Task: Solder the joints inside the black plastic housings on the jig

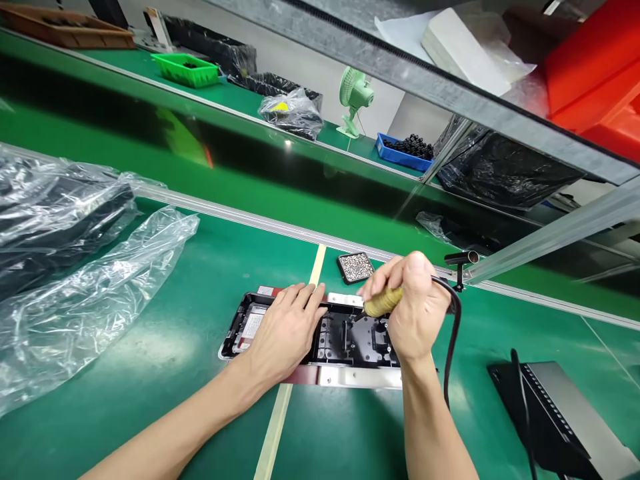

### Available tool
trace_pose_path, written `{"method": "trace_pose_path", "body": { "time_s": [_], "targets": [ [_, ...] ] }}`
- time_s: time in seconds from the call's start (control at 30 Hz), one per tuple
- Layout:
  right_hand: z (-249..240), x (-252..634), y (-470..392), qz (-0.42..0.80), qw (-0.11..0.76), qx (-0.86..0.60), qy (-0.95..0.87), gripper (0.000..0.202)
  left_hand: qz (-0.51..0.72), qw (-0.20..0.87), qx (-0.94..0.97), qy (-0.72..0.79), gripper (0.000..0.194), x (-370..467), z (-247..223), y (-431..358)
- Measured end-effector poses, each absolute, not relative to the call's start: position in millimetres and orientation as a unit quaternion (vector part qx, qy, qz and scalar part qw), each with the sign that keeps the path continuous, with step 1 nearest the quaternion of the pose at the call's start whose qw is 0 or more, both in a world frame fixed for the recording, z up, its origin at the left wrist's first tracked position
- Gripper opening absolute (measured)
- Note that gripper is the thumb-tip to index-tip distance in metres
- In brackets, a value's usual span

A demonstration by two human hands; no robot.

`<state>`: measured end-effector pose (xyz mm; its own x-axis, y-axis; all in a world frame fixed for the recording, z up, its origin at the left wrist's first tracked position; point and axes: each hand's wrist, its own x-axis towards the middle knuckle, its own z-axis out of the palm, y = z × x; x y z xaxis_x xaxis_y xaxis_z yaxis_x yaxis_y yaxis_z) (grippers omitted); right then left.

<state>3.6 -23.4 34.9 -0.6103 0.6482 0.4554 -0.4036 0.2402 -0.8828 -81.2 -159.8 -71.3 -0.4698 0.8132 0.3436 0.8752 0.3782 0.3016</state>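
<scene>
A long black housing with a dark red and silver frame lies on the green bench, its inner side facing up. My left hand rests flat across its middle, fingers stretched out, holding nothing. In my right hand is a corded electric screwdriver with a yellow wrapped grip. Its dark tip slants down into the housing's right half; whether it meets a screw I cannot make out. Just behind the housing sits a small black tray full of small metal screws.
Clear plastic bags over dark parts cover the left side. A black and grey panel lies at right near a cable. Behind stand a metal post, a small black sensor on a bracket and a glossy divider. A shelf hangs overhead.
</scene>
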Motion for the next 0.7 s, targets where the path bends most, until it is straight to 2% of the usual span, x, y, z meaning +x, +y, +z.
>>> {"method": "trace_pose_path", "body": {
  "time_s": [0.17, 0.33, 0.47, 0.7],
  "targets": [
    [37.7, 3.4, -19.7, 0.515, 0.435, -0.086, -0.733, 0.042, -0.432, -0.09, -0.45, -0.776, 0.04, -83.0, -13.4, -154.8],
    [39.8, 5.2, -14.1, 0.452, 0.448, -0.053, -0.769, 0.033, -0.563, -0.172, -0.489, -0.643, 0.061, -73.2, 31.2, -123.5],
    [40.3, 9.1, -7.3, 0.394, 0.431, -0.045, -0.811, 0.034, -0.642, -0.209, -0.468, -0.57, 0.071, -63.0, 38.2, -96.4],
    [38.7, 12.0, -1.6, 0.321, 0.428, -0.091, -0.84, 0.036, -0.673, -0.234, -0.446, -0.541, 0.062, -57.7, 51.4, -80.0]
  ]
}}
